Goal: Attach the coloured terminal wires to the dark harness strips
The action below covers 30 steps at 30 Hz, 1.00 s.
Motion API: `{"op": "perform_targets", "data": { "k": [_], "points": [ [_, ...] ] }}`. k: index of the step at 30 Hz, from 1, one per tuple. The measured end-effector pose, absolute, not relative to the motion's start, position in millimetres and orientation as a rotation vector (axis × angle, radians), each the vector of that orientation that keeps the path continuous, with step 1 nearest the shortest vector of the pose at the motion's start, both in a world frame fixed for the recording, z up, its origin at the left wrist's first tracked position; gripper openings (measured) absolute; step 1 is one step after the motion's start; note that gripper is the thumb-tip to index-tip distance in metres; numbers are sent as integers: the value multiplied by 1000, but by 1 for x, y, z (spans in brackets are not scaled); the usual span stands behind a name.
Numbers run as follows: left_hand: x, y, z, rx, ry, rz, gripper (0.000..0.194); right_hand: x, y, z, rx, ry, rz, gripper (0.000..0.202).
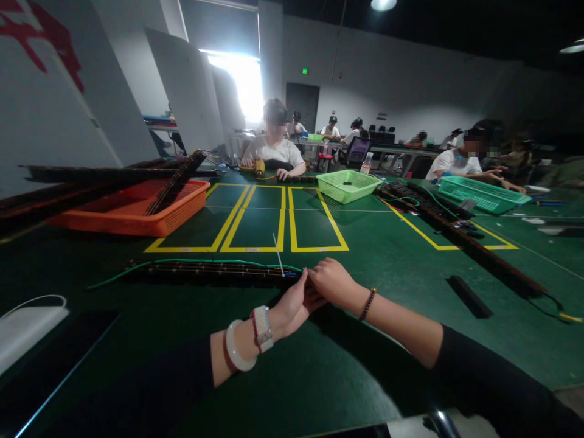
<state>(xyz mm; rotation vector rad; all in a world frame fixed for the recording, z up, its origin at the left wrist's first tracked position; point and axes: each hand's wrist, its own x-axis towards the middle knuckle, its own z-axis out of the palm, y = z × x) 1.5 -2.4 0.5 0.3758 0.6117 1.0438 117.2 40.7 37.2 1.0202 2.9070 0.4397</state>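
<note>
A long dark strip (205,271) lies across the green table in front of me, with a green wire (182,262) running along its top. A white cable tie (278,255) sticks up near its right end, beside a short bit of blue wire (290,274). My left hand (294,309) and my right hand (334,285) meet at that end, touching each other. The left thumb points up and its fingers reach under the right hand. My right fingers are curled closed. What either hand grips is hidden between them.
An orange basket (182,210) with dark strips across it stands at the left. Further back are a light green basket (349,188) and a teal basket (483,194). A long strip (493,261) and a short black piece (469,297) lie right. A person (276,149) sits opposite.
</note>
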Motion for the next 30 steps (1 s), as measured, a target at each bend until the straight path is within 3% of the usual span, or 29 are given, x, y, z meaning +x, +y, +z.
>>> {"op": "perform_targets", "data": {
  "k": [5, 10, 16, 20, 25, 30],
  "points": [
    [0, -2, 2, 300, 668, 1124, 13, 110, 18, 21, 932, 2902, 781, 23],
    [1, -2, 2, 266, 701, 1127, 17, 116, 6, 19, 930, 2969, 749, 26],
    [2, 0, -3, 338, 632, 1119, 17, 142, 22, 49, 1318, 3146, 93, 28],
    [-1, 1, -2, 385, 582, 1036, 27, 157, 46, 53, 1629, 2894, -455, 36],
    [-2, 2, 0, 390, 577, 1023, 30, 162, 64, 42, 1392, 2718, -1069, 50],
    [0, 0, 5, 468, 539, 1010, 34, 159, 63, 36, 1139, 2537, -1568, 47]
  ]
}}
